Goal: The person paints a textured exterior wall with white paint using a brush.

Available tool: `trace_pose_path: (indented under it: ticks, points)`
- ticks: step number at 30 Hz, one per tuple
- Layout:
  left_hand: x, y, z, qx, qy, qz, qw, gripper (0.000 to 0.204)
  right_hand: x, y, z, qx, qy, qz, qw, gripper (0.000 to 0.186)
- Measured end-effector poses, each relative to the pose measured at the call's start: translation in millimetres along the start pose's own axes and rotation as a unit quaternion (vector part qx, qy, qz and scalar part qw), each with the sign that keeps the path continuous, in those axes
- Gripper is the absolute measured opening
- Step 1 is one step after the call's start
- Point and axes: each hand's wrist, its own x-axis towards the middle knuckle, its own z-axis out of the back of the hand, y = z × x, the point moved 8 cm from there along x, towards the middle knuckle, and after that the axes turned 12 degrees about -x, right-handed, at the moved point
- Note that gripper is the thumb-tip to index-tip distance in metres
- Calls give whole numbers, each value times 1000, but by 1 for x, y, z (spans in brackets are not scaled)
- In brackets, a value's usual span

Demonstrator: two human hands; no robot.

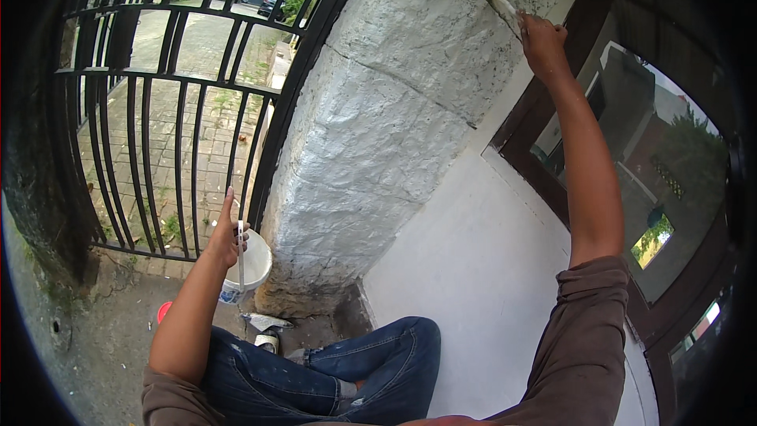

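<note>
My right hand (543, 43) is raised at the upper right, closed around a paintbrush (507, 13) whose tip meets the rough stone wall (386, 102). Grey-white paint coats the wall's lower part, while dark stains and cracks show near the brush. At the lower left, my left hand (227, 234) grips a white bucket (256, 259) by what looks like its narrow handle, one finger pointing up. Whitish paint smears the inside of the bucket, which hangs or stands just beside the foot of the wall; I cannot tell which.
A black metal gate (189, 83) borders the wall on the left. To the right are a smooth white wall (465, 244) and a dark-framed window (631, 150). Near my jeans-covered legs (315, 371) lie a paint-stained piece (266, 321) and a red round thing (164, 312).
</note>
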Motion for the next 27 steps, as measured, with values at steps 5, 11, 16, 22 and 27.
trace_pose_path:
  ticks: [5,11,16,22,27]
  points:
    - [2,-2,6,-8,6,3,1000,129,-19,4,-40,248,98,-115,957,33]
    - [-3,2,0,7,16,-2,1000,152,-20,-36,-54,403,36,-252,879,37]
    - [-5,0,-5,10,14,-12,1000,145,-12,-20,-78,442,60,-314,838,38]
    - [-8,0,-7,6,16,0,1000,133,-17,-16,-94,513,112,-297,798,38]
    - [-4,3,1,-2,6,4,1000,140,-22,-2,-80,485,156,-160,845,37]
